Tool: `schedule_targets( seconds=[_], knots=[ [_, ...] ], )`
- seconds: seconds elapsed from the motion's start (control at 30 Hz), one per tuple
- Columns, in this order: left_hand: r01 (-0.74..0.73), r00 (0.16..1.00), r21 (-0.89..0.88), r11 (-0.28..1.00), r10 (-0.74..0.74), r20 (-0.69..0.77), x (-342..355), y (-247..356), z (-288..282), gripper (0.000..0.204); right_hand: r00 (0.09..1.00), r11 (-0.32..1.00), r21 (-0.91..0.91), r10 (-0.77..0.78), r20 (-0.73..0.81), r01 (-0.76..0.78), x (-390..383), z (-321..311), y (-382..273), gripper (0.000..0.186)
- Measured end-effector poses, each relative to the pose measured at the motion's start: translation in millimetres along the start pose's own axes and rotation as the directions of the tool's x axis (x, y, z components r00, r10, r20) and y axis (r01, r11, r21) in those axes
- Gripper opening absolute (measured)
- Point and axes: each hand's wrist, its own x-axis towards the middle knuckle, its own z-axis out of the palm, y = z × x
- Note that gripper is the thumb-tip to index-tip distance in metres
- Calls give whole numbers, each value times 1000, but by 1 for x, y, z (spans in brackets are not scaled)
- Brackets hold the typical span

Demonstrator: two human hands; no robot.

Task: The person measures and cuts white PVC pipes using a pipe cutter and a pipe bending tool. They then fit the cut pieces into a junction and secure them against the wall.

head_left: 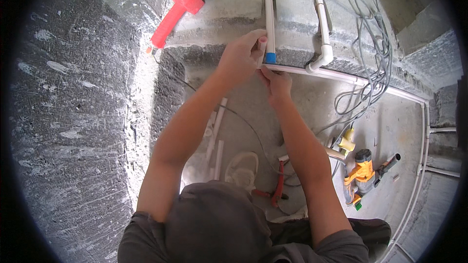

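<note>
At the frame's upper centre, the left hand [239, 57] clamps a short white pipe [262, 51], seemingly to steady it; the right hand's grip, just below, is unclear.

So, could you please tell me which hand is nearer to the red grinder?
Left. The left hand, holding a short pipe, is below and right of the grinder in view; the right hand is farther right and lower.

Pipe [262, 51] (pale) in left fingers [257, 33]
</note>
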Motion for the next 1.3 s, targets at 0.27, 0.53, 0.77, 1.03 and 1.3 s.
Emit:
schedule_targets(
  seconds=[0.27, 0.53, 0.77, 1.03, 1.3],
  knots=[
    [-123, 992, 2, 992, 123, -17, 2, -9, 0, 44, 1000, 1000, 10, 22, 4, -22, -3, 3, -5, 31],
    [-112, 993, 16, 994, 113, -27, 1, -7, 3, 46, 1000, 1000, -15, -18, 16, 19, 4, -3, 0, 30],
    [-111, 994, 9, 994, 111, 6, 1, -9, 1, 56, 1000, 1000, -7, 16, -20, -16, 0, 1, -3, 29],
    [-83, 996, 27, 996, 83, -9, 2, -8, 4, 61, 1000, 1000, -30, 4, -26, -5, 4, 0, -1, 29],
    [-68, 997, 62, 996, 71, -41, 1, -14, 9, 69, 1000, 1000, -15, 0, -26, -1, 4, 1, 0, 32]
  ],
)
